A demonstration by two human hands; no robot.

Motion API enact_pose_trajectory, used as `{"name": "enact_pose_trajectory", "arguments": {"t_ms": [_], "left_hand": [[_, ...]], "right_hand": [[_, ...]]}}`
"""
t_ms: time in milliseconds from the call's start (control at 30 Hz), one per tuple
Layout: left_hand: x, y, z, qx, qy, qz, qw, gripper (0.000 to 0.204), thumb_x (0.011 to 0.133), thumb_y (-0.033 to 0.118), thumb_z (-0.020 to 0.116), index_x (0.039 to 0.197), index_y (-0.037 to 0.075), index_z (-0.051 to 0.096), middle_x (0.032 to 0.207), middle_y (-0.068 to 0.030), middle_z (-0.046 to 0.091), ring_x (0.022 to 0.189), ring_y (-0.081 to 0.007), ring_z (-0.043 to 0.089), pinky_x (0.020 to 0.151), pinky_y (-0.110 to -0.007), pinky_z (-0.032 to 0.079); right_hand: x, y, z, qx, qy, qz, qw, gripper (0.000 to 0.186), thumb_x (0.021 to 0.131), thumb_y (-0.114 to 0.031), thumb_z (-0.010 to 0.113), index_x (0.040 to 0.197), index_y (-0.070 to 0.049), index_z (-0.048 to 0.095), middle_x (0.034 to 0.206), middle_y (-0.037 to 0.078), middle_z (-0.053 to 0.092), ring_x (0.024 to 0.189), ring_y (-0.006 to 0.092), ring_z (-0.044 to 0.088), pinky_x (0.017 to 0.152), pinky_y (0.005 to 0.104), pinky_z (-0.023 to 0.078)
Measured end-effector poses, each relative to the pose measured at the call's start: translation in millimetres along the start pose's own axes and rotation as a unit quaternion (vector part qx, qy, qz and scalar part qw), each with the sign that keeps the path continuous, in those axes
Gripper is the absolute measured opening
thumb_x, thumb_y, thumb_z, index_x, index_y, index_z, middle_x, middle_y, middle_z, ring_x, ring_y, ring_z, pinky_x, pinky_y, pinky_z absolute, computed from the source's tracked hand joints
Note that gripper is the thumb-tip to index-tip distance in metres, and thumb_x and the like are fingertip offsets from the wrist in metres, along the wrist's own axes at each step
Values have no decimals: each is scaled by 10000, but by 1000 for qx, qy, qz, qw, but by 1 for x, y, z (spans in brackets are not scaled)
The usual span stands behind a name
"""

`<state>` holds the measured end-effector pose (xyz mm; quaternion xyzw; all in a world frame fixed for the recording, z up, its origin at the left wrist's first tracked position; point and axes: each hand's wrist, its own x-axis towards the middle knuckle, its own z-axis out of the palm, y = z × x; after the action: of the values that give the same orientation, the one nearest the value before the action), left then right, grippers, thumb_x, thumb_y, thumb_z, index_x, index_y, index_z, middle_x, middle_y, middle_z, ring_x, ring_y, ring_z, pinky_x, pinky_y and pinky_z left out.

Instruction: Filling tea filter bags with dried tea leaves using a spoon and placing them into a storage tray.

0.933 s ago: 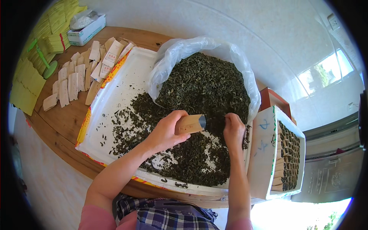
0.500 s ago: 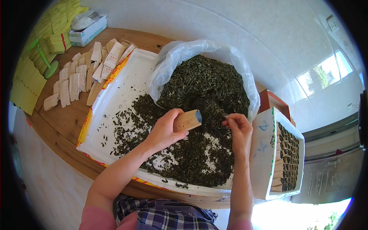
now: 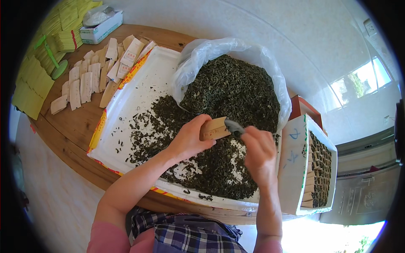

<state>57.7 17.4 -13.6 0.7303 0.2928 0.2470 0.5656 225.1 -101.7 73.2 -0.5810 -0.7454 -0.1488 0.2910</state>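
My left hand is closed round a small brown paper packet, tilted with its mouth toward the right. My right hand is closed on a grey metal scoop, blurred by motion, at the packet's mouth. Under both hands, dark dried leaves lie scattered over a white foam tray. A larger mound of leaves fills an open clear plastic bag at the back of the tray.
A foam box of upright filled packets stands at right, before a red box. Loose packets lie on the wooden table at left, beside yellow paper stacks, a green stand and a white carton.
My right hand has lifted the scoop from the leaves to the packet's mouth. My left hand has shifted slightly up and right with the packet. The view has shifted slightly.
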Motion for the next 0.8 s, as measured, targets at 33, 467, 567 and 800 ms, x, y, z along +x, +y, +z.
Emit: {"name": "enact_pose_trajectory", "arguments": {"t_ms": [33,467,567,800], "left_hand": [[0,-1,-1,1,14,10,1000,562,740,114,782,1213,16,495,1105,-170,604,1006,-303,619,884,-369,491],[1,-1,-1,8,17,28,999,601,756,152,784,1258,10,486,1153,-152,608,1064,-260,606,931,-350,468],[2,-2,-2,5,19,26,999,597,757,153,784,1255,10,488,1145,-152,609,1055,-254,607,926,-348,470],[3,-1,-3,14,30,15,999,594,755,140,787,1248,9,484,1122,-147,611,1026,-243,611,905,-341,477]], "right_hand": [[-4,4,-4,-8,15,34,999,269,682,165,611,902,14,637,967,128,671,807,303,632,704,383,511],[-51,87,64,71,-24,295,952,129,862,56,582,966,-9,623,824,113,659,732,213,664,664,317,510],[-46,89,78,218,6,404,889,92,878,50,588,938,-6,629,797,91,658,739,155,662,670,280,505],[-30,77,41,369,32,437,820,66,922,13,587,965,0,635,872,36,660,785,120,650,736,249,507]]}}
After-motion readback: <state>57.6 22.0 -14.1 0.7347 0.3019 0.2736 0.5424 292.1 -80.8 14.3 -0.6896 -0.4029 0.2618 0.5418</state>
